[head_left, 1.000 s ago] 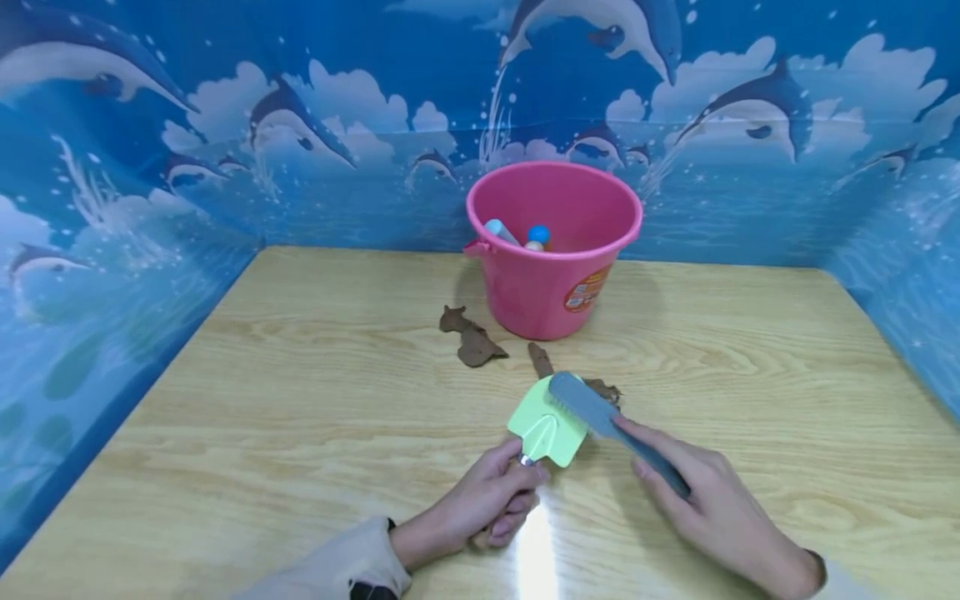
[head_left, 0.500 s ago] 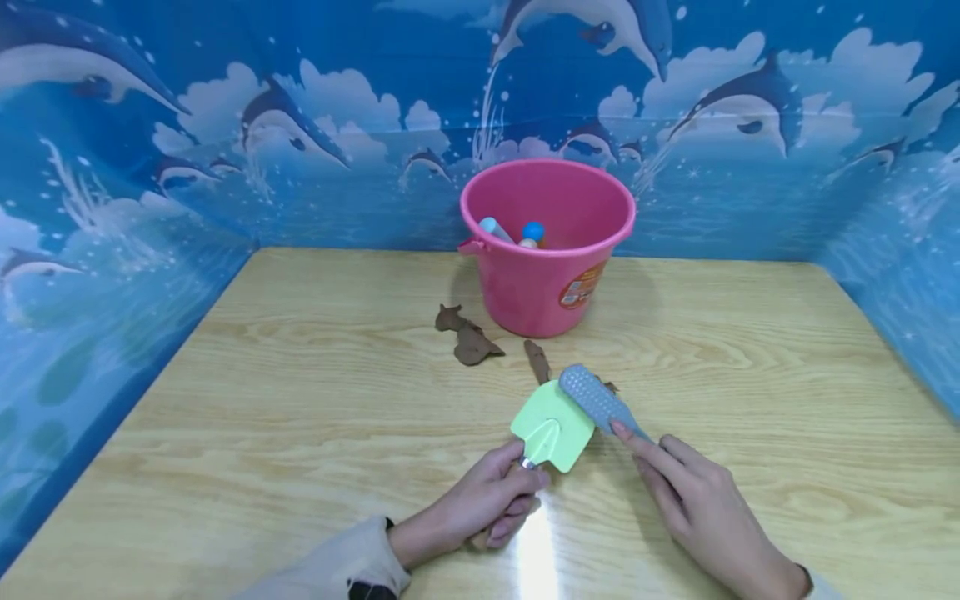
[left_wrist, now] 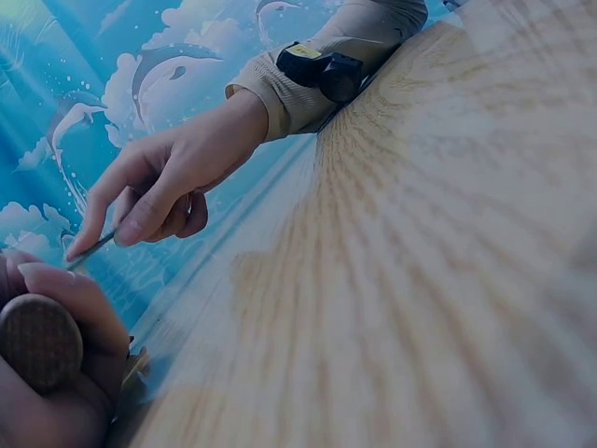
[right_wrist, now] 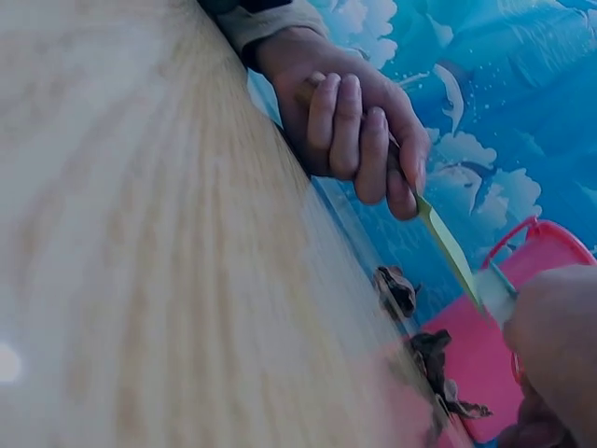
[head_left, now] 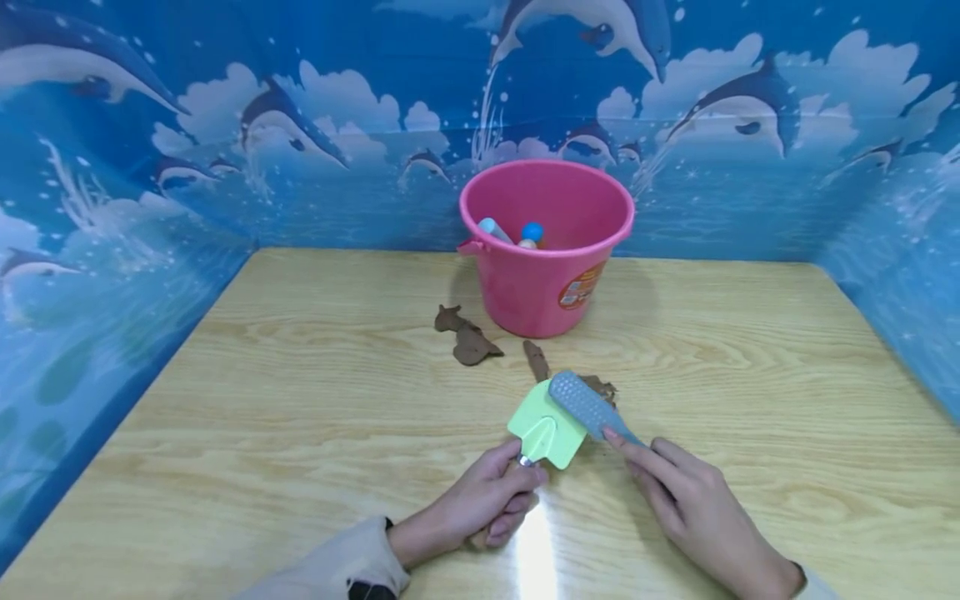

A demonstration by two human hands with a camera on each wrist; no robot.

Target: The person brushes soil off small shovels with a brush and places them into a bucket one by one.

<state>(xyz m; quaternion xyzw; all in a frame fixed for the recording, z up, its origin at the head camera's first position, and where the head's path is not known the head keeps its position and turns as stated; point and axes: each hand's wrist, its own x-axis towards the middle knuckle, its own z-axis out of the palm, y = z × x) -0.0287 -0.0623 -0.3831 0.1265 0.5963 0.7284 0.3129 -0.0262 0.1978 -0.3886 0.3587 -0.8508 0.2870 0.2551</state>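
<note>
My left hand (head_left: pixel 487 496) grips the wooden handle of a small green hand shovel (head_left: pixel 546 421), blade tilted above the table. In the left wrist view the round handle end (left_wrist: pixel 39 341) pokes out of the fist. My right hand (head_left: pixel 701 508) holds a grey-blue brush (head_left: pixel 585 404), its index finger along the dotted back. The brush head lies over the right part of the blade; its bristles are hidden. Just beyond the blade are a brown clay-like strip (head_left: pixel 536 360) and a crumbled brown piece (head_left: pixel 600 387), partly covered by the brush.
A pink bucket (head_left: pixel 517 292) with a few small items inside, among them a blue ball (head_left: pixel 532 232), stands at the back. Left of it lies another flat brown piece (head_left: pixel 474 345). Dolphin-print sheeting (head_left: pixel 360 192) borders the wooden table (head_left: pixel 315 400) behind and at both sides.
My right hand has turned the brush so its dotted back shows. The brush moved right across the blade, then back left. The left hand and shovel have barely shifted.
</note>
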